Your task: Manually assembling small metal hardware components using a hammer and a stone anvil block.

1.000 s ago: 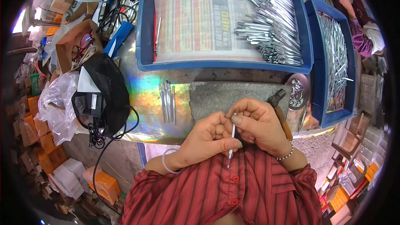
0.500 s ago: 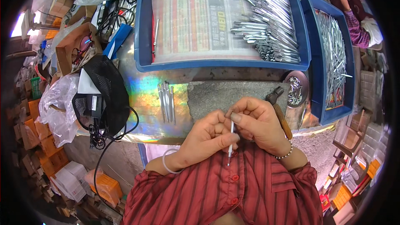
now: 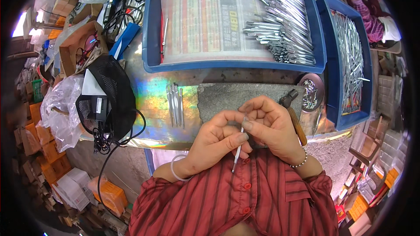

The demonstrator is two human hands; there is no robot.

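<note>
A slim, silvery metal rod [image 3: 236,159] slants between my hands, its lower end over my striped shirt. My left hand [image 3: 215,139] is closed, thumb and fingers pinching the middle of the rod. At the upper end, the thumb and forefinger of my right hand [image 3: 272,127] are pressed together on it. That tip is mostly hidden by the fingers. Both hands hover above the near edge of a rough grey slab [image 3: 223,100]. A hammer [image 3: 295,120] with a wooden handle lies beside my right hand. Several flat metal rods [image 3: 175,105] rest left of the slab.
Beyond the slab stands a blue tray [image 3: 234,67] lined with paper, metal rods piled at its right. Another blue tray [image 3: 334,72] of rods is to its right. A round dish [image 3: 321,88] holds small metal bits. At left sits a black mesh bag [image 3: 114,98] with cables.
The rod has tilted, its lower end swinging left and slightly up. My left fingers have shifted a little on it. A co-worker's arm at the upper right has moved slightly.
</note>
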